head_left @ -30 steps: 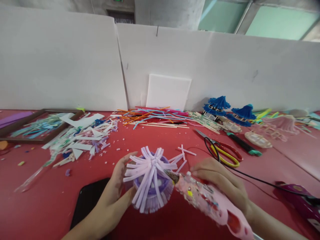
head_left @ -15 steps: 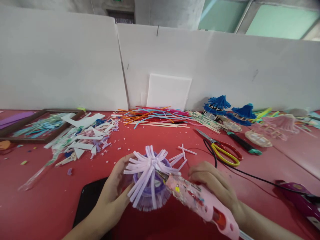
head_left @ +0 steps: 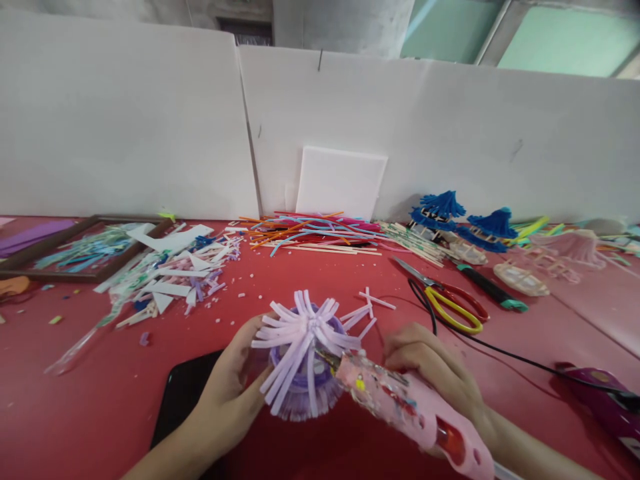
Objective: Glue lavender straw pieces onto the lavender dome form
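Note:
My left hand (head_left: 233, 387) grips the left side of a round purple piece (head_left: 305, 380), its fingers partly hidden behind it. Pale lilac strips (head_left: 311, 327) fan out from a centre over the top of this piece. My right hand (head_left: 433, 370) is wrapped round a pink glue gun (head_left: 395, 400), with its grip and trigger fingers partly hidden. The gun's metal nozzle touches or nearly touches the underside of the lilac strips on their right side. A few loose lilac strips (head_left: 369, 303) lie on the red table just behind.
Scissors (head_left: 450, 303), a black-handled tool (head_left: 490, 287) and a black cable lie right. Blue (head_left: 440, 207) and pink models stand beyond. Coloured sticks (head_left: 320, 230) lie at the back, scraps (head_left: 175, 273) and a frame (head_left: 90, 273) at left. A black phone-like slab (head_left: 185, 393) is beside my left forearm.
The whole view has shifted slightly. Both hands hold the same things, and the glue gun's nozzle stays by the strips with hardly any movement.

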Demonstrator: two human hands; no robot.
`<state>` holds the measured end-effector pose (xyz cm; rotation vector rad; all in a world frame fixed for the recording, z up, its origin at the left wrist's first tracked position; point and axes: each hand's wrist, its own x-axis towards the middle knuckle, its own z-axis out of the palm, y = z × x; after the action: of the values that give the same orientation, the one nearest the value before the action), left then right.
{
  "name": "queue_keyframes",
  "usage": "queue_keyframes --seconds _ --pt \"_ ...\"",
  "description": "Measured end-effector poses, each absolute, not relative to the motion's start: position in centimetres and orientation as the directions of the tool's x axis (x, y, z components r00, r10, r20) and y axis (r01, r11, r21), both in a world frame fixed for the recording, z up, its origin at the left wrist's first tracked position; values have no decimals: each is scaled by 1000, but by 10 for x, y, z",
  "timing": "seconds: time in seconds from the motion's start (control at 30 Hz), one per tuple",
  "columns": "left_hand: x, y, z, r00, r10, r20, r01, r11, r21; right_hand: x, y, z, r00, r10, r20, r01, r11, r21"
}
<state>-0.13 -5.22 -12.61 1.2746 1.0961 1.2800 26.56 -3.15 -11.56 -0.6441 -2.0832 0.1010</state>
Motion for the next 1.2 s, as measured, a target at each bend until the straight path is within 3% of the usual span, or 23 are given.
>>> queue_keyframes --seconds 0.67,0.9,1.2 --pt "0 -51 -126 65 994 85 -53 -82 995 263 -32 -115 -394 493 776 436 843 -314" --pt "-3 -54 -131 72 990 121 -74 -115 991 267 -33 -120 -438 490 754 408 856 -319" --pt "-2 -54 -133 59 996 64 -142 -55 988 270 -32 -120 -491 476 730 390 869 -304"
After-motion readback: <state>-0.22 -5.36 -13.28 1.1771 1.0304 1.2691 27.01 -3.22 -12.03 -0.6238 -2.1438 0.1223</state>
